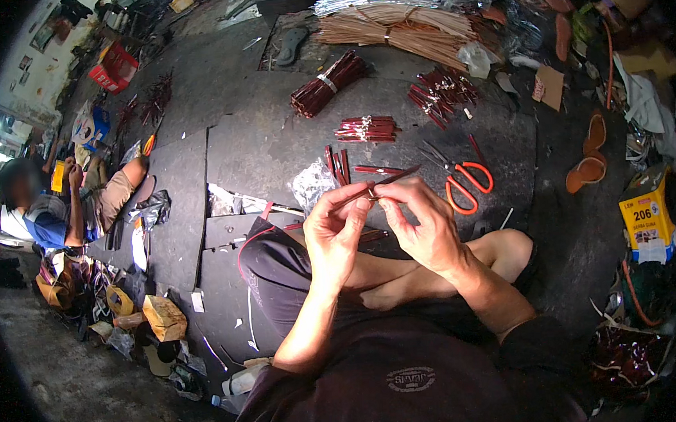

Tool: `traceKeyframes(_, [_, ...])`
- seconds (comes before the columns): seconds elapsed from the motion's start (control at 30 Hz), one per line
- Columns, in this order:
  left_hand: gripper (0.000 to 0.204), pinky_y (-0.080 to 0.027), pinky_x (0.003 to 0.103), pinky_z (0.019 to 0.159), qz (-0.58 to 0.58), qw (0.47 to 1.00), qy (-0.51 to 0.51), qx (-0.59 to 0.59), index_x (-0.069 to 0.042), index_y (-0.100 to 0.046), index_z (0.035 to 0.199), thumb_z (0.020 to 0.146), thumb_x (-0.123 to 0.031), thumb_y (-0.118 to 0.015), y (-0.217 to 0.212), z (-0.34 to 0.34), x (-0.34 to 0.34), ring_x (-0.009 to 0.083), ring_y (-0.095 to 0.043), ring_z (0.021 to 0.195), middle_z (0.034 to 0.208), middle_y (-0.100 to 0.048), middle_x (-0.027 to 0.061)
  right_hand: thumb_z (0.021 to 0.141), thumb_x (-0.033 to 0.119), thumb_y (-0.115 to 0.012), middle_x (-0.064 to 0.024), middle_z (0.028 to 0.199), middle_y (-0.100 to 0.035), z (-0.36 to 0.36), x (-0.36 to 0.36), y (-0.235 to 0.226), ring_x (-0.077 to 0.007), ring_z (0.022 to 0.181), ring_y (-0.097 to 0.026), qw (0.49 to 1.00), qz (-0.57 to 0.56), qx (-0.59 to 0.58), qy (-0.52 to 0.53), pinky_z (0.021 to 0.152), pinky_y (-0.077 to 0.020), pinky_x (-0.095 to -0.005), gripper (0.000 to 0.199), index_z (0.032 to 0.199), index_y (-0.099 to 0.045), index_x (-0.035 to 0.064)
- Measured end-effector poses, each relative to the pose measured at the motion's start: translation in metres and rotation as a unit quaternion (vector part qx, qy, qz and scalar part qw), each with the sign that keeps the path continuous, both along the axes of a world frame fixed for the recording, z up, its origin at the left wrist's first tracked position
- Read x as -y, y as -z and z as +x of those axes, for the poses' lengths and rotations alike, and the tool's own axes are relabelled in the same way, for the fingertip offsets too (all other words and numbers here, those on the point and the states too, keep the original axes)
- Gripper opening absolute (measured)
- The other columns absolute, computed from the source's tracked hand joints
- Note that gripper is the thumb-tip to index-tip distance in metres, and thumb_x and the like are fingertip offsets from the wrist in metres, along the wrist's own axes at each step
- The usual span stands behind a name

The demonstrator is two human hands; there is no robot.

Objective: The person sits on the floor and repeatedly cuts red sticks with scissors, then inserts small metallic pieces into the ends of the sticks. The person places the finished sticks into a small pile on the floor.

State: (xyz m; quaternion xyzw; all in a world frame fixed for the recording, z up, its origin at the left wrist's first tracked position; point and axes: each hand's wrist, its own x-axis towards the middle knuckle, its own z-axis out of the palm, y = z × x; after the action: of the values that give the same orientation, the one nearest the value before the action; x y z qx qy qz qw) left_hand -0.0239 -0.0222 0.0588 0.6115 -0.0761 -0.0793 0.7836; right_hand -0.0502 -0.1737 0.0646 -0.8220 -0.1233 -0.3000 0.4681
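Observation:
In front of my crossed legs, both hands hold one thin dark red strap (398, 176) between their fingertips. My left hand (336, 233) pinches its left part, thumb against fingers. My right hand (425, 227) grips it close by, and the strap's narrow end sticks out past those fingers. A small pale piece shows on the strap between the two thumbs; its kind is too small to make out. Just right of my right hand lie scissors (449, 168) with orange handles. Beyond my hands, short dark red straps (382, 169) lie loose on the dark board.
Farther off are a stack of red straps (365, 128), a loose pile (445, 94) and a tied bundle (328, 85). Long tan strips (396, 30) lie at the back. A yellow box (646, 217) and brown sandal pieces (588, 168) are right. Another person (63, 203) sits far left.

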Motion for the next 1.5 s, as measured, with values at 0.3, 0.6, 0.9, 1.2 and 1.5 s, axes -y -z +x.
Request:
traceKeyframes(0.3, [0.022,-0.049,0.031,0.093,-0.088,0.995,-0.042,0.001,-0.001,-0.057,0.113,0.092,-0.005,-0.064,0.018,-0.007,0.013,0.0168,-0.063,0.103,0.112,-0.067,0.0129,0.084,0.004,-0.072,-0.0112,0.089,-0.068,-0.008,-0.009,0.014,-0.0218,0.078,-0.07,0.987,0.13,-0.086,0.03,0.067,-0.0551,-0.0313,0.018,0.099,-0.064,0.0018])
traceKeyframes(0.6, [0.019,-0.049,0.031,0.093,-0.042,0.998,-0.046,0.016,-0.002,-0.058,0.109,0.093,-0.006,-0.065,0.02,-0.004,0.013,0.0161,-0.062,0.104,0.112,-0.066,0.0127,0.085,0.002,-0.07,-0.0124,0.092,-0.068,-0.003,-0.009,0.02,-0.0226,0.079,-0.07,0.984,0.16,-0.08,0.015,0.067,-0.0554,-0.0321,0.018,0.101,-0.064,0.0014])
traceKeyframes(0.9, [0.016,-0.047,0.031,0.099,-0.08,0.996,-0.036,0.035,0.0,-0.055,0.108,0.094,-0.004,-0.062,0.016,-0.002,0.016,0.0188,-0.06,0.112,0.121,-0.063,0.0179,0.083,-0.001,-0.07,-0.0131,0.092,-0.066,-0.002,-0.01,0.016,-0.0272,0.079,-0.069,0.998,0.041,-0.005,0.036,0.065,-0.0546,-0.0347,0.022,0.104,-0.062,0.0022])
traceKeyframes(1.2, [0.018,-0.049,0.031,0.096,-0.061,0.997,-0.031,0.029,0.0,-0.053,0.109,0.093,-0.003,-0.062,0.015,-0.004,0.013,0.0183,-0.061,0.11,0.123,-0.062,0.0192,0.082,0.0,-0.071,-0.0115,0.091,-0.067,-0.002,-0.008,0.017,-0.0269,0.078,-0.069,0.998,0.028,0.004,0.059,0.065,-0.0543,-0.0338,0.022,0.103,-0.064,0.0024])
traceKeyframes(1.5, [0.017,-0.05,0.03,0.092,-0.061,0.995,-0.054,0.052,0.0,-0.052,0.109,0.094,-0.002,-0.061,0.018,-0.007,0.018,0.0179,-0.061,0.11,0.124,-0.061,0.0199,0.09,0.004,-0.067,-0.0133,0.096,-0.071,-0.01,-0.018,0.018,-0.0169,0.087,-0.07,0.963,0.23,-0.141,0.003,0.073,-0.0565,-0.0281,0.017,0.105,-0.065,-0.0017])
